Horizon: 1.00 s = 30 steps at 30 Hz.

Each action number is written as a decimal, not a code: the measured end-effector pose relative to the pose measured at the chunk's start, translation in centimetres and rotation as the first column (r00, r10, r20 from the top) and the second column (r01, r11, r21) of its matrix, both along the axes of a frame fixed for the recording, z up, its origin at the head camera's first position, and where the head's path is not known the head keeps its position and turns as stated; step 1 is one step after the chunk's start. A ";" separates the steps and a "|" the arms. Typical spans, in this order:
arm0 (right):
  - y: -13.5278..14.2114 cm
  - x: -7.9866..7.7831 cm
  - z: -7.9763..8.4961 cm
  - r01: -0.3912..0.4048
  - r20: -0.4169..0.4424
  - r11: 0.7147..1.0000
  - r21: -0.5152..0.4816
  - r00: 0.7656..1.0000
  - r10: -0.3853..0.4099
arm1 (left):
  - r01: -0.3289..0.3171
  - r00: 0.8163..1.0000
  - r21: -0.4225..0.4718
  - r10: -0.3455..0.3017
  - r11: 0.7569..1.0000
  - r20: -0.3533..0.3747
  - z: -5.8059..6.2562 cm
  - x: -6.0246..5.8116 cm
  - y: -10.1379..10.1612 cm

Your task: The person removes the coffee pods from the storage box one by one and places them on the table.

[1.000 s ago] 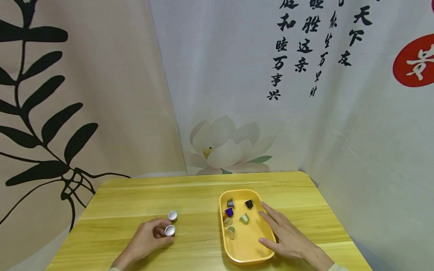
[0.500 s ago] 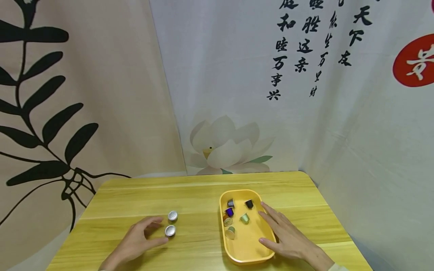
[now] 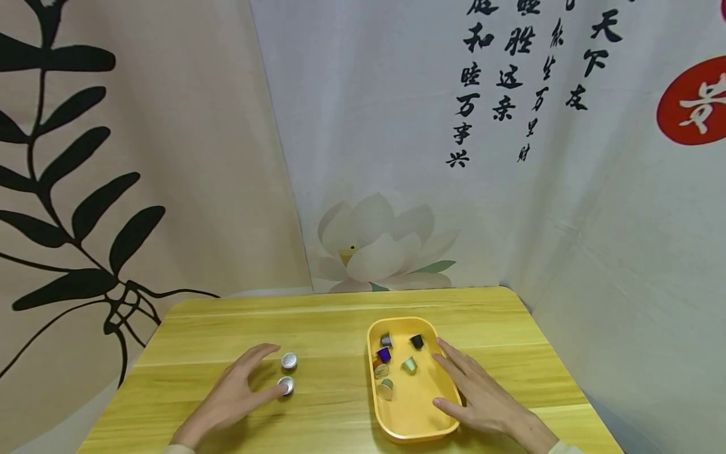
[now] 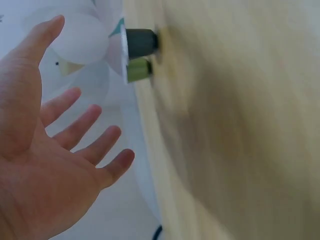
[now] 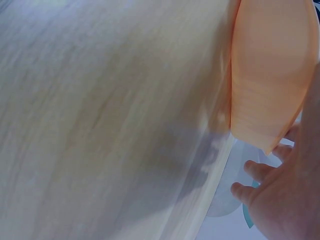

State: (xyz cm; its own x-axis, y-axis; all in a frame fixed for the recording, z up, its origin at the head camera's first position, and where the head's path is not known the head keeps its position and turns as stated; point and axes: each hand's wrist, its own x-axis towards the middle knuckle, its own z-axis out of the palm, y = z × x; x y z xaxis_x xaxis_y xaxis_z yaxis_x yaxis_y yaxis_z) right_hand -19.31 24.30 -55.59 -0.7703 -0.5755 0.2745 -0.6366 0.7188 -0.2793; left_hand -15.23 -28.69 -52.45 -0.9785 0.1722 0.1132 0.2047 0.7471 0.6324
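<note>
Two coffee capsules stand on the table with their silver lids up, a nearer dark green capsule and a farther light green capsule. My left hand is spread just left of them, holding nothing. In the head view its thumb tip overlaps the nearer silver lid, while the left wrist view shows the thumb apart from it. My right hand rests with extended fingers against the right rim of a yellow tray. Inside the tray lie several capsules, including a black capsule, a purple capsule and a pale green capsule.
The wooden table runs back to a hanging printed curtain. More capsules, among them a grey capsule and a beige capsule, lie along the tray's left side.
My left hand let go of the nearer capsule, drew back left, then its fingers spread wider and the thumb came back over the lid. My right hand and the tray have stayed put.
</note>
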 end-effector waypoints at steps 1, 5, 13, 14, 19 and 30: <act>0.0 0.0 0.0 -0.001 -0.002 1.000 0.000 1.000 0.001 | 0.007 1.000 0.001 -0.007 1.000 -0.015 0.2 -0.1 0.3; 0.0 0.0 0.1 0.001 -0.002 1.000 -0.001 1.000 -0.001 | 0.054 0.997 0.020 -0.053 0.998 -0.054 0.8 -0.7 1.4; -0.2 0.1 0.2 0.005 0.011 1.000 -0.005 1.000 -0.005 | 0.118 0.993 0.038 -0.117 0.992 -0.029 1.7 -1.9 3.9; -0.2 0.1 0.2 0.004 0.010 1.000 -0.007 1.000 -0.004 | 0.124 0.992 0.039 -0.123 0.992 -0.023 1.8 -2.1 4.3; -0.2 0.1 0.2 0.002 -0.005 1.000 -0.002 1.000 -0.002 | 0.157 0.988 0.042 -0.157 0.987 -0.008 2.5 -2.8 6.0; -0.1 0.0 0.0 0.002 -0.002 1.000 -0.002 1.000 -0.002 | 0.278 0.959 0.021 -0.277 0.960 -0.056 2.9 -3.9 9.6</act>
State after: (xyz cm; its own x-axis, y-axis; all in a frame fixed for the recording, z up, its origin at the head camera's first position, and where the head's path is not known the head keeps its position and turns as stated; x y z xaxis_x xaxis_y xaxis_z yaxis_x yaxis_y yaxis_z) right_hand -19.35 24.21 -55.56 -0.7709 -0.5733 0.2775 -0.6357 0.7197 -0.2792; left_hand -19.14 -19.10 -49.54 -0.8854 0.4322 0.1710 0.4342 0.6380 0.6359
